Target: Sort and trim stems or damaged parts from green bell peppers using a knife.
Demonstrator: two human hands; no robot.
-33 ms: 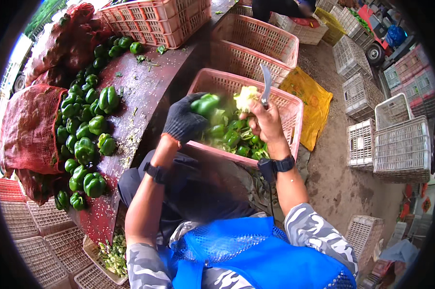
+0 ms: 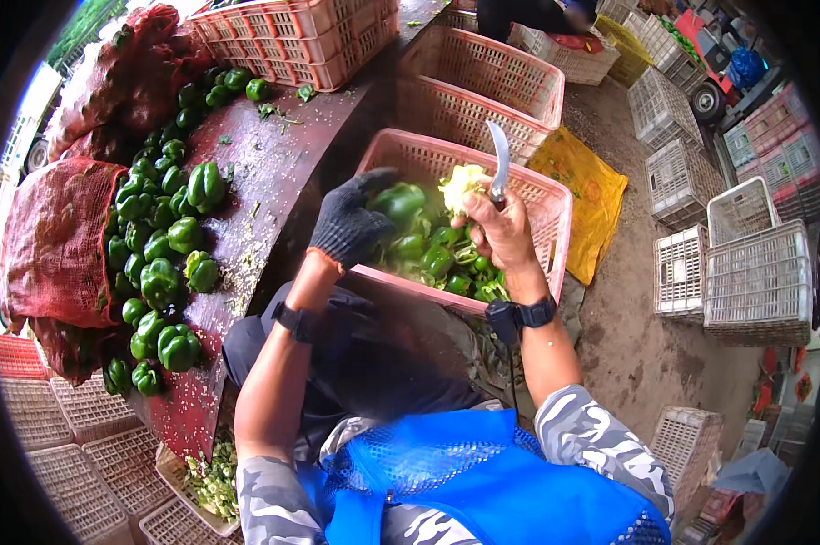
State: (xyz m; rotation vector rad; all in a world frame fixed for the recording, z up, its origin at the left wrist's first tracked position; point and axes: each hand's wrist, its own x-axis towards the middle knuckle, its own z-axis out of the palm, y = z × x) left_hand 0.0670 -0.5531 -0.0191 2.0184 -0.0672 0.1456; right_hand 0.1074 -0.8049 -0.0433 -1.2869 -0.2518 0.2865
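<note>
Opening wide, the gloved left hand [image 2: 348, 222] has let go of the green pepper [image 2: 401, 203], now blurred over other peppers [image 2: 439, 261] in the pink crate [image 2: 550, 218], so this hand is free. The right hand [image 2: 505, 232] holds a curved knife [image 2: 501, 150] and a pale pepper core [image 2: 462, 188].

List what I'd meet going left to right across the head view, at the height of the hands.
Red mesh sack → heap of green peppers → gloved left hand → bare right hand → yellow sheet → pale crates.
</note>
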